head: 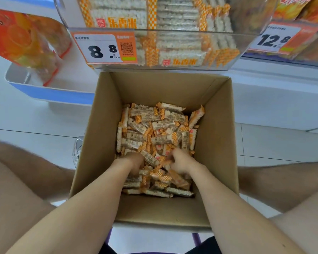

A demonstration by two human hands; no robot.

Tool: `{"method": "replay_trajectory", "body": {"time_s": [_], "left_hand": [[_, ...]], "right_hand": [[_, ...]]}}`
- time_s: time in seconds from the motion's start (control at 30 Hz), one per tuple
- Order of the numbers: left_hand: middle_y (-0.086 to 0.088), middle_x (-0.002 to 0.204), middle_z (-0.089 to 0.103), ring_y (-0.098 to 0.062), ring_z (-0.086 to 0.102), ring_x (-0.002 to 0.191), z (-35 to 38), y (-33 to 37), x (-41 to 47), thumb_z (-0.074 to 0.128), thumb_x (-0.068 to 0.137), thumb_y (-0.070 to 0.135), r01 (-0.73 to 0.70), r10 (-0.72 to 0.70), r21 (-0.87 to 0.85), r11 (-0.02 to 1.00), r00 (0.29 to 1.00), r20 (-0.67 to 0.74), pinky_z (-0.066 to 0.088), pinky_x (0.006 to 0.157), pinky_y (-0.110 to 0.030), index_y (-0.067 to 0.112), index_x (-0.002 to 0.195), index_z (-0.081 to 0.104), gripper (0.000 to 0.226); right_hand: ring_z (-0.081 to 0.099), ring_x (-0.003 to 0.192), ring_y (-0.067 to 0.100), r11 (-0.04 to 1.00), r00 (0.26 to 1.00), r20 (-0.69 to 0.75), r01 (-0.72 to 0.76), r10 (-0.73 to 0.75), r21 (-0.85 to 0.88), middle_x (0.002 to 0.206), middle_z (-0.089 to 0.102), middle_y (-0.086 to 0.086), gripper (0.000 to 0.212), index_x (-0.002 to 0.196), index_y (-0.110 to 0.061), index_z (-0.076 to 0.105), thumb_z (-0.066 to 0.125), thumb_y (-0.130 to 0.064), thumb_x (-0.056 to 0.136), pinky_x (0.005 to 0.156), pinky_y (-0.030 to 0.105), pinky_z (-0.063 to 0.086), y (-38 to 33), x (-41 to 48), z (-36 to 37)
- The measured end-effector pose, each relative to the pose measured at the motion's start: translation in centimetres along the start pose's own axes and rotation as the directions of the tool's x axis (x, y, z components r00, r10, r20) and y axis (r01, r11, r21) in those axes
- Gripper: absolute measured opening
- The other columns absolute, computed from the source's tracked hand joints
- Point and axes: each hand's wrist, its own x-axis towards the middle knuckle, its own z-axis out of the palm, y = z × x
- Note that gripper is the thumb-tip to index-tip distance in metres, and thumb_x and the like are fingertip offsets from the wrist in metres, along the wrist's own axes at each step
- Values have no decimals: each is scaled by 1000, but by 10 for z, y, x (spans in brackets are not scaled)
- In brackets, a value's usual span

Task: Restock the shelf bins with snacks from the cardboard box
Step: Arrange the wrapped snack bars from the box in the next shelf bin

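- Two hands are down inside an open cardboard box that stands on the tiled floor between the person's bare knees.
- Loose snacks, small rice bars in clear wrappers with orange checked ends, lie in a jumbled heap that covers the bottom of the box, far below its rim.
- The left hand is pushed knuckles-up into the heap near the box's near-left side. Its fingers are buried among the wrappers, so I cannot tell whether it holds anything.
- The right hand lies just beside it, fingers curled round a few snacks at the top of the heap.
- A clear shelf bin juts out just above the box's far edge, stacked with bars in the same wrapper.
- An orange price label on the bin's front left reads 8.8.
- A neighbouring label to the right reads 12.8.
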Motion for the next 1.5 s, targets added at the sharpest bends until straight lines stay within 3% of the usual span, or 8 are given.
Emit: {"method": "replay_trajectory", "body": {"time_s": [0.13,0.23,0.33,0.43,0.53,0.8,1.33,1.5], "left_hand": [[-3,122,54,-21,55,101,-1,-4,-6,62,101,13,-45,45,-63,997,999,-4,45,72,-28,16,138,51,38],[-1,117,56,-22,58,101,-5,-7,-12,71,97,24,-85,72,-145,986,994,-86,52,79,-35,20,126,54,34],[3,108,59,-19,58,95,-18,-5,-25,87,81,29,-187,88,-260,947,932,-351,56,83,-41,29,104,54,40],[13,104,63,-10,60,93,-36,3,-47,97,69,31,-314,64,-302,900,782,-620,57,82,-38,37,99,57,50],[17,104,68,-6,64,101,-50,8,-65,99,65,34,-438,69,-291,851,642,-763,57,89,-36,37,107,63,56],[14,109,69,4,65,101,-74,21,-120,94,75,31,-619,91,-224,753,434,-896,48,82,-7,30,136,57,71],[16,101,71,-8,68,91,-145,13,-259,78,72,4,-672,350,23,741,356,-867,55,75,-32,33,110,69,49],[17,127,58,-10,57,121,-165,-8,-298,89,73,11,-693,284,76,717,190,-940,48,97,-25,35,131,58,71]], "right_hand": [[47,50,19,918,988,-156,62,0,392,126,68,13,41,147,-25,53,49,-13,108,46,29,38,-10,-7,-16],[36,39,12,845,966,-254,103,40,524,82,67,2,42,149,-24,54,45,-14,109,40,24,30,-16,-16,-26],[50,48,15,746,923,-355,134,145,653,67,62,3,36,142,-19,59,50,-20,107,44,23,41,-20,-27,-43],[73,91,28,474,880,-367,197,300,858,107,74,15,20,111,-14,72,58,-24,102,80,48,65,-23,-36,-61],[74,100,27,272,854,-387,304,348,913,115,72,14,15,112,-10,70,61,-18,103,85,48,65,-26,-49,-79],[77,95,18,392,812,-565,477,146,787,110,74,12,30,119,-32,69,70,-15,95,82,40,66,-55,-96,-95],[76,95,23,478,774,-603,611,-193,632,123,66,14,25,114,-19,53,69,-12,96,93,49,61,-118,-179,-133],[74,99,16,482,548,-779,794,-305,370,132,65,-6,48,133,-37,59,74,-14,93,85,32,60,-146,-213,-169]]}}
